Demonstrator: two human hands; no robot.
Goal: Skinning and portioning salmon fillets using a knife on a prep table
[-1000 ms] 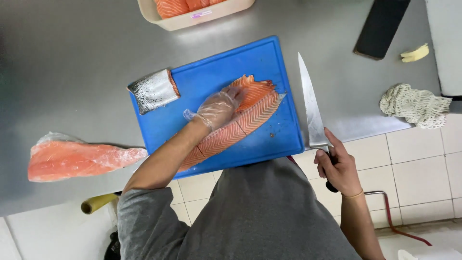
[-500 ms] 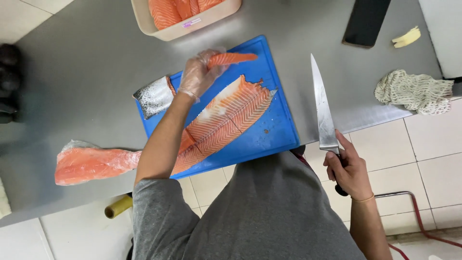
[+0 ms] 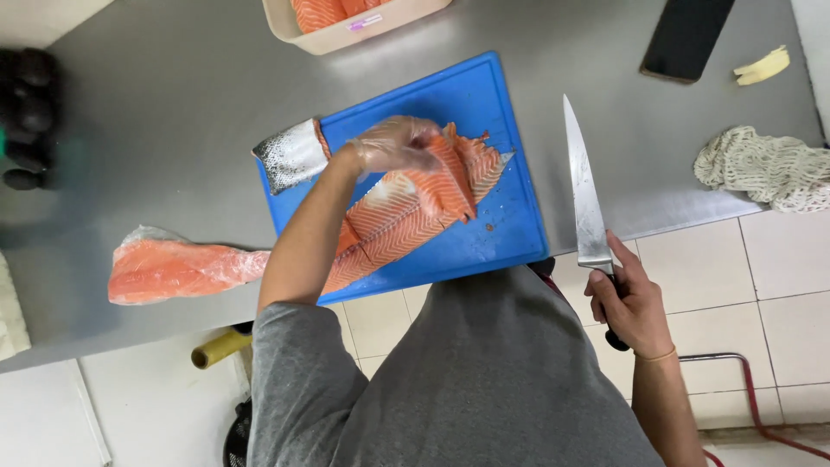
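Head view, looking straight down: left hand [image 3: 393, 144], in a clear disposable glove, is closed w/ fingers curled around the upper end of a cut salmon slab [image 3: 441, 182], gripping it from above; the slab's far end rests on the fillet below. Right hand [image 3: 629, 298] is wrapped shut on the dark handle of a chef's knife [image 3: 584, 195], held off the bench edge over the tiled floor, blade pointing away from the body, tip near the blue cutting board's right side but apart from it. Blue cutting board [image 3: 484, 95] lies on the steel bench [image 3: 173, 95], tilted approx. diagonal to the bench edge. On the board: long salmon fillet [image 3: 389, 229], flesh side up, running diagonally under the left forearm; tail piece w/ silver skin [image 3: 294, 156] at the board's upper-left corner, partly overhanging. Off the board, left side: wrapped salmon portion [image 3: 177, 268] in clear film on the bench. Top edge: beige tray [image 3: 346, 35] holding more salmon pieces. Right side of bench: white mesh cloth [image 3: 765, 169], prob. a net or rag, too unclear to tell.
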